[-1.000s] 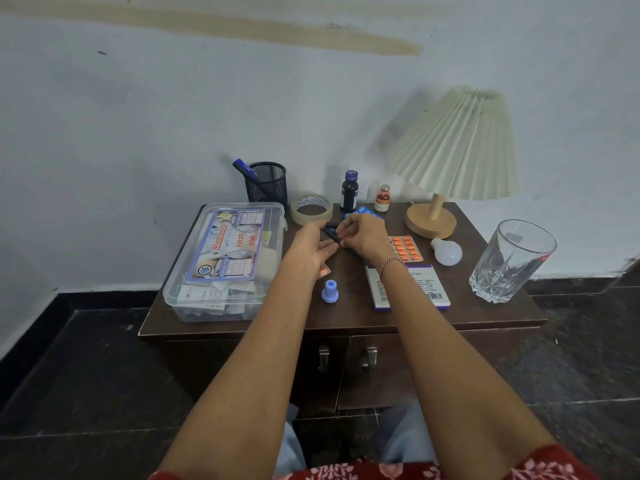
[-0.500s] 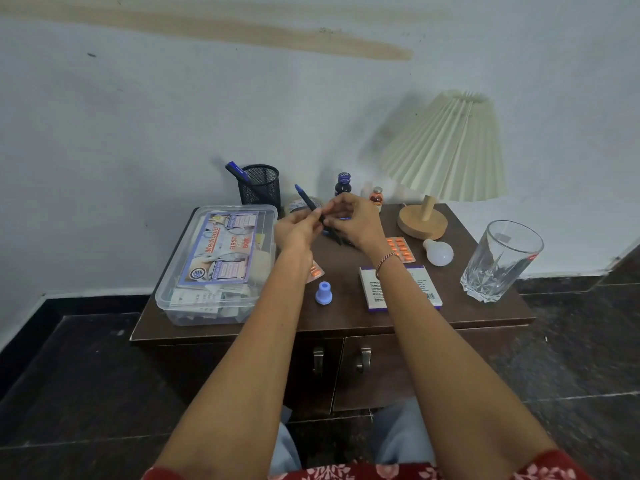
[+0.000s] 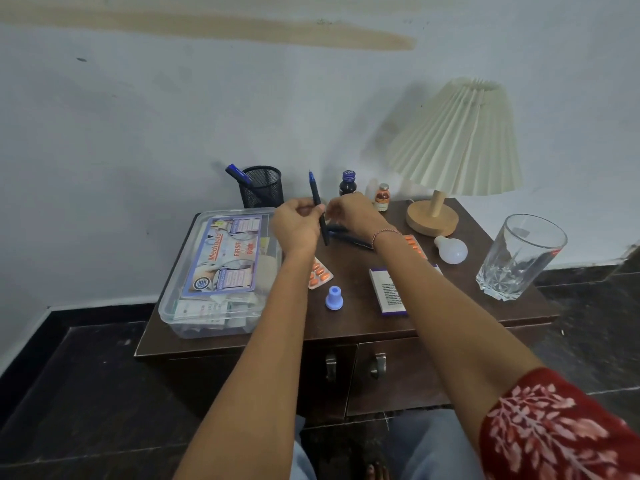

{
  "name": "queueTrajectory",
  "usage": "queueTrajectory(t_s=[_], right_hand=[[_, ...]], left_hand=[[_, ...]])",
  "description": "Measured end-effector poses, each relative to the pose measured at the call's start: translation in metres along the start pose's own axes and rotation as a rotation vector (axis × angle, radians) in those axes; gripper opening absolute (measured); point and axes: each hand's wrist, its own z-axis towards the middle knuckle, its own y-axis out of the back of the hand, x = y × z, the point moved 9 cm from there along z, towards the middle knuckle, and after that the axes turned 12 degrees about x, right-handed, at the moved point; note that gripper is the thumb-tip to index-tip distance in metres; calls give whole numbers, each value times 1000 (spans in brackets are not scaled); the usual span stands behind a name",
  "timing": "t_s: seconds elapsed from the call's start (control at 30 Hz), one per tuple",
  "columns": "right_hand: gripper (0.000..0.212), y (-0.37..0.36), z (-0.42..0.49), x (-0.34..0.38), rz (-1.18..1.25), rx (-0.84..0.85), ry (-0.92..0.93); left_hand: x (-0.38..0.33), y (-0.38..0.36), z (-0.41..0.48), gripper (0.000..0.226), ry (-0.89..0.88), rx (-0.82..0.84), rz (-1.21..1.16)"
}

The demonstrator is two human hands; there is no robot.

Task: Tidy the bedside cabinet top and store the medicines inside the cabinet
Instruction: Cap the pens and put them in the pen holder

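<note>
My left hand (image 3: 298,225) grips a dark blue pen (image 3: 317,202) and holds it upright, tip up, above the brown bedside cabinet (image 3: 346,323). My right hand (image 3: 353,213) is right beside it, fingers curled; more dark pens (image 3: 349,237) stick out under its wrist. On the top lie two orange blister strips (image 3: 320,271) (image 3: 414,245), a white and purple medicine box (image 3: 391,292) and a blue cap (image 3: 333,297). A dark bottle (image 3: 347,183) and a small amber bottle (image 3: 382,197) stand at the back. The clear first aid box (image 3: 221,271) lies on the left.
A black mesh pen holder (image 3: 261,187) with a blue marker stands at the back left. A pleated lamp (image 3: 457,140), a white bulb (image 3: 452,250) and an empty glass (image 3: 519,258) fill the right side. Two door handles (image 3: 330,367) (image 3: 377,365) show below.
Both hands rose from the cabinet top with the pens. The left hand has turned one pen upright, and the hands have drawn slightly apart.
</note>
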Motion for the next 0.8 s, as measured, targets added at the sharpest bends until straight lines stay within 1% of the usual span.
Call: queueTrajectory(t_s=[0.17, 0.47, 0.57, 0.67, 0.8], right_hand=[[27, -3, 6, 5, -85, 59, -9], [29, -14, 17, 5, -178, 74, -2], [28, -13, 15, 8, -173, 37, 7], [34, -8, 11, 10, -136, 4, 24], [28, 5, 2, 5, -24, -103, 32]], left_hand=[[2, -2, 7, 21, -7, 23, 18], [2, 0, 8, 22, -4, 50, 27], [1, 2, 8, 21, -4, 45, 35], [0, 3, 8, 21, 0, 44, 31], [-1, 2, 6, 20, 10, 70, 34]])
